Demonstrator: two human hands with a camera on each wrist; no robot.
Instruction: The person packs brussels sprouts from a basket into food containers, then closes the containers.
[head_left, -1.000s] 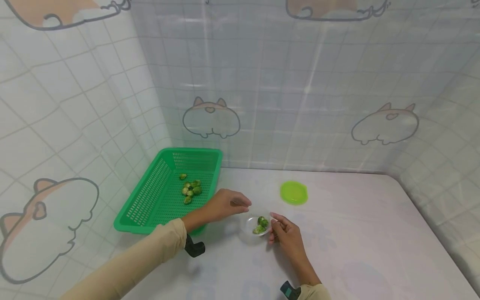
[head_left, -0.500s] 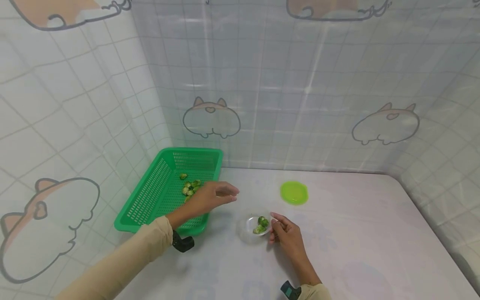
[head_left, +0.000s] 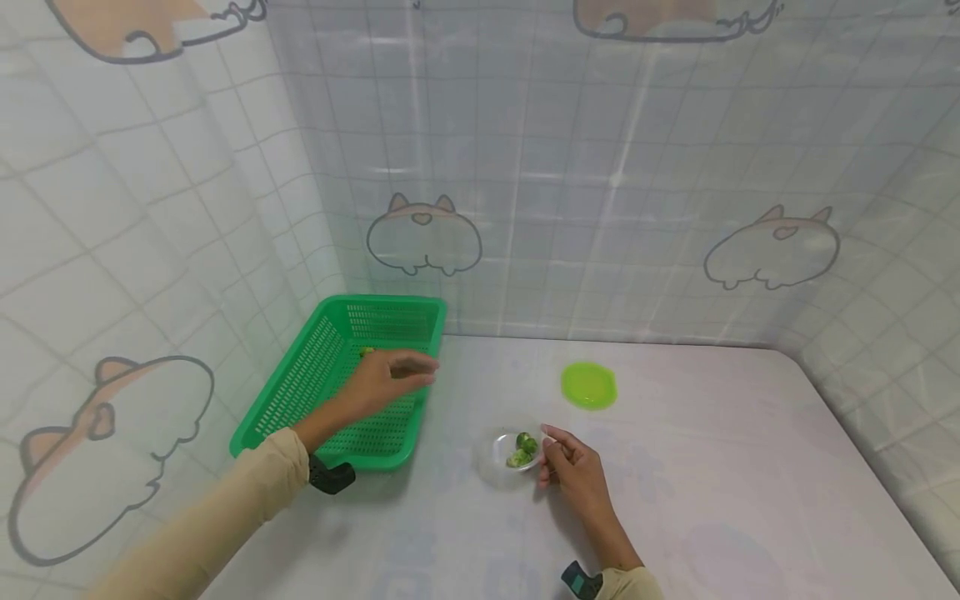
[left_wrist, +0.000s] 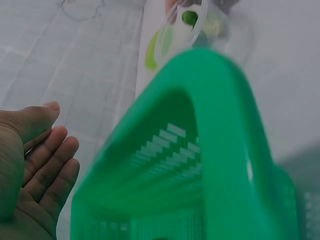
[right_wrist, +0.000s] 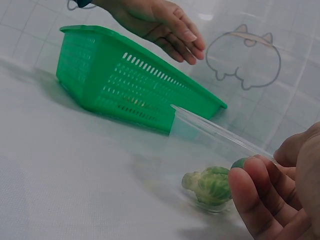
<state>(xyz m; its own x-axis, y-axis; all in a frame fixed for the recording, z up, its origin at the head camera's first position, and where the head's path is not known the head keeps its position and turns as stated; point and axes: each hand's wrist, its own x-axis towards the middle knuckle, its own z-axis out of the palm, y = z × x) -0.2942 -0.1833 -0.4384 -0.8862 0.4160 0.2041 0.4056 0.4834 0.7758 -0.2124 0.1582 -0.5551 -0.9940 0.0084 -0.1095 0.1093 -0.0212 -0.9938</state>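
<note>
My left hand (head_left: 375, 385) hovers over the green plastic basket (head_left: 393, 307), its fingers relaxed with nothing between them. In the left wrist view that hand (left_wrist: 37, 172) shows beside the basket's rim (left_wrist: 220, 100). The fingers and thumb of my right hand (head_left: 579, 473) pinch the rim of a small clear plastic bowl (head_left: 493, 450) on the table. Inside the bowl lie a few Brussels sprouts (head_left: 527, 442); one sprout (right_wrist: 212, 186) shows through the wall in the right wrist view. Another sprout (head_left: 367, 352) peeks out in the basket, while my left hand hides the others there.
Behind the bowl, a flat lime-green lid (head_left: 588, 386) lies on the white table (head_left: 735, 467). The basket stands at the left, close to the side curtain (head_left: 225, 242). A back curtain (head_left: 585, 167) borders the table's far edge.
From near the bowl, my left hand has moved left, over the basket, and now covers most of the sprouts there. My right hand and the bowl have stayed in place.
</note>
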